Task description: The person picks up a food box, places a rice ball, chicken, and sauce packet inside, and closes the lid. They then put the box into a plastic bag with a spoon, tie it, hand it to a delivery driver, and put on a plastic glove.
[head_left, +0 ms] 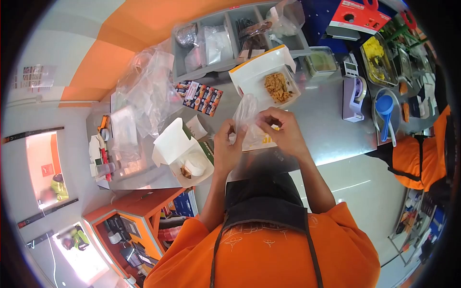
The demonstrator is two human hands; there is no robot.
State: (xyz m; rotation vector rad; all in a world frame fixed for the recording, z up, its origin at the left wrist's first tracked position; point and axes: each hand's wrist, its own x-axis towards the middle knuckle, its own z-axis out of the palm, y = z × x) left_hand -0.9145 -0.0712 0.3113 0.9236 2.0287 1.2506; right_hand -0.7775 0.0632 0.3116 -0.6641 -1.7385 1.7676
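**Both hands on a clear plastic bag over the steel tabletop**

Far to my left on the tabletop (331,139) lies a heap of loose clear plastic bags (144,96), with a small clear cup (106,169) near the edge. Next along stands an open white paper food box (185,153), its lid tilted up; a pale rounded piece of food sits inside it. Just behind that box lies a dark printed leaflet (201,97).

My left hand (224,146) pinches one side of a thin clear plastic bag (246,115), fingers closed on the film. My right hand (281,127) is clamped on the other side of the same bag, fingertips bunched together at its top edge. The bag hangs between the two hands, just above the tabletop and in front of my chest. Something white with yellow print lies directly under it; I cannot tell what it is.

Behind the bag stands a second open white food box (264,77) holding a brownish, shredded-looking food. Behind that is a grey compartment organiser (230,33) stuffed with bags and wrapped items.

Further right come a clear lidded container (321,61), a small digital scale (350,66), a tape dispenser (354,98) and a round bowl with a blue scoop (384,106). At the far right, another person's orange sleeve (413,158) shows beside the tabletop.
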